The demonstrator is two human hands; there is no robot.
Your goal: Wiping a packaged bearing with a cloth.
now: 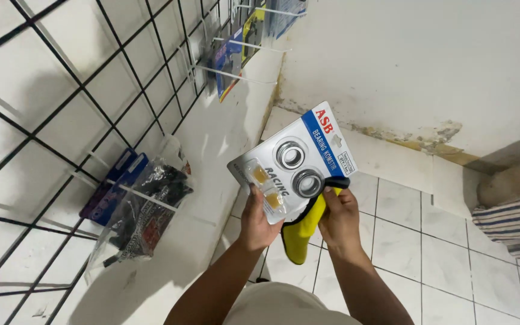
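A flat blister card (pixel 296 159) with two metal rings and small yellow parts under clear plastic, silver with a blue and white edge, is held up in front of me. My left hand (pixel 259 218) grips its lower left corner. My right hand (pixel 339 218) holds the card's lower right edge together with a yellow cloth (pixel 303 232) that hangs below it.
A black wire grid (pixel 61 120) covers the wall on the left, with hooks carrying a clear bag of dark parts (pixel 145 210), blue packs (pixel 112 183) and more carded packs (pixel 242 42) higher up. A white tiled floor (pixel 428 241) lies below, and a striped cloth (pixel 513 219) at the right.
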